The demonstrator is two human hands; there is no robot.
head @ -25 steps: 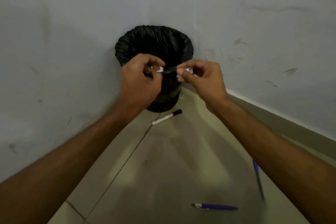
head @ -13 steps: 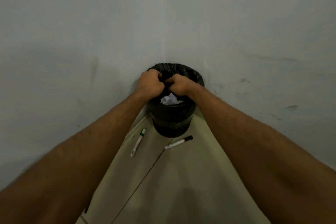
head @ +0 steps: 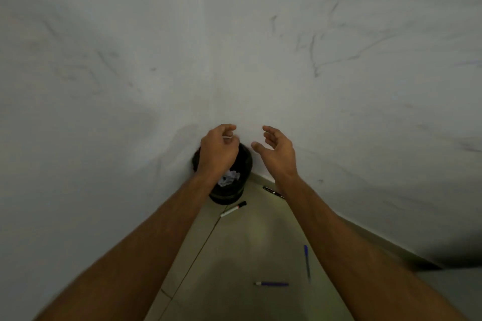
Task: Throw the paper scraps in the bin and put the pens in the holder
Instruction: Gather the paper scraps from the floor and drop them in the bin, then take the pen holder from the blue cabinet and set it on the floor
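Centre frame, over the round black-bagged bin [head: 245, 164] in the corner: left hand [head: 218, 150], fingers curled, gripping anything or not I can't tell; right hand [head: 278, 150] alongside, fingers loose, spread, empty. Crumpled white paper scraps [head: 229, 178] sit inside the bin. Lower down, a white black-capped marker [head: 233, 209], blue pen [head: 307, 260] and purple pen [head: 272, 284] lie on the pale floor [head: 247, 242].
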